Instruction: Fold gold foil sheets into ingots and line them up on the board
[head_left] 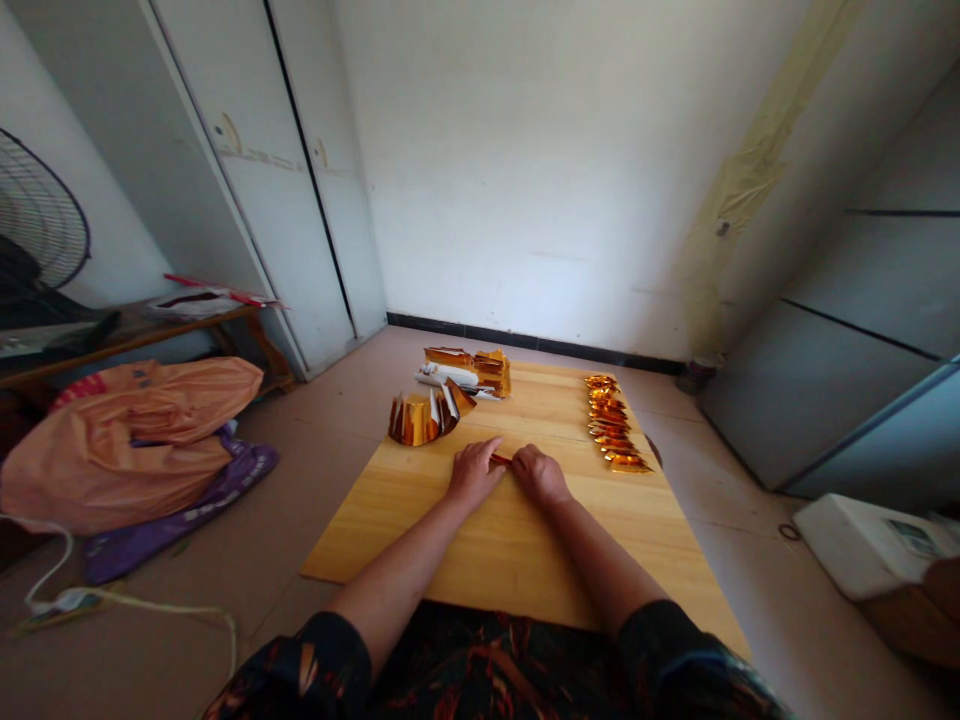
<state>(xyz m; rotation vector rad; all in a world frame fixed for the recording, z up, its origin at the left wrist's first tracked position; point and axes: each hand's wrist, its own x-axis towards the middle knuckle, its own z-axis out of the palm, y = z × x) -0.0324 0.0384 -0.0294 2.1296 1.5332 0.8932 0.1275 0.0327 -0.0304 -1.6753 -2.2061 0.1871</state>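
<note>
Between my hands, just above or on the wooden board (480, 545), is a small folded piece of gold foil paper (500, 459). My left hand (475, 474) closes on its left end, and my right hand (538, 474) pinches the other end. Most of the piece is hidden by my fingers. Beyond my left hand a fanned stack of gold foil sheets (417, 420) stands curved on the board. Behind it lie more gold foil sheets (491, 370) with a white roll or bundle (448, 375). A row of folded gold foil pieces (611, 425) runs along the right side.
Orange cloth or bag (135, 430) and a purple bag (187, 505) lie on the left floor, near a pale cord (169, 607). A fan (41, 210) stands on a bench. At right are a white box (862, 550) and a grey cabinet or fridge (847, 330).
</note>
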